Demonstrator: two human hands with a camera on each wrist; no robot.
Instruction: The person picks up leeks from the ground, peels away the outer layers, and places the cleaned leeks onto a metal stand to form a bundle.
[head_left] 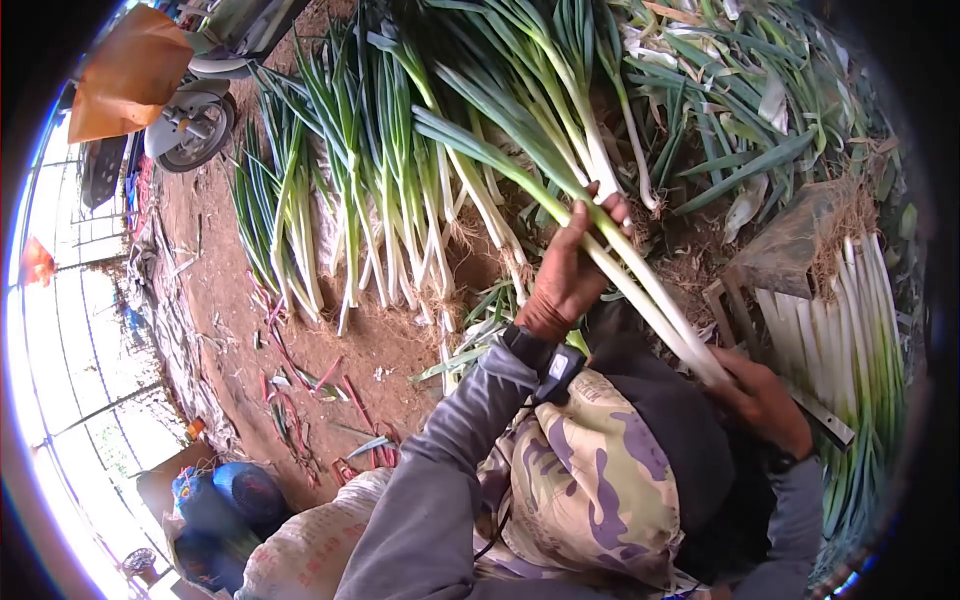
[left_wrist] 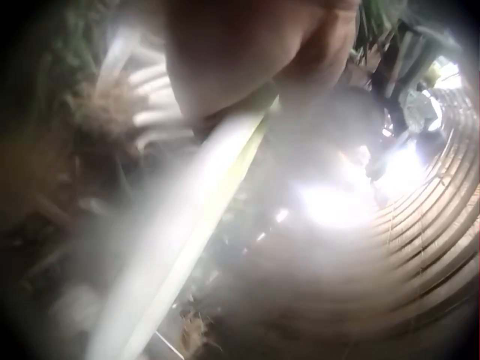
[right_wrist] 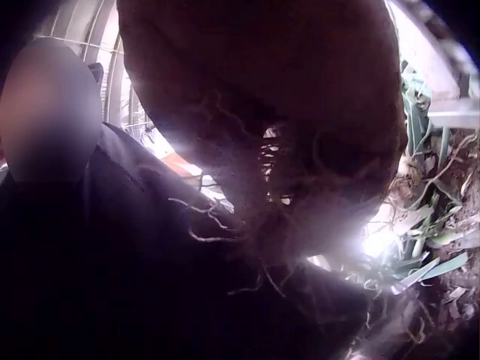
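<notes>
We see two leeks (head_left: 664, 302) aslant between the hands, left hand (head_left: 570, 270) gripping mid-stalk; right hand (head_left: 765, 405) seems to pinch the root ends, close view dark. Probably root-cleaning; next calls for steady stalks.

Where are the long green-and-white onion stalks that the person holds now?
In the head view, right of centre, the stalks slant between the left hand gripping them and the right hand holding their white ends.
</notes>
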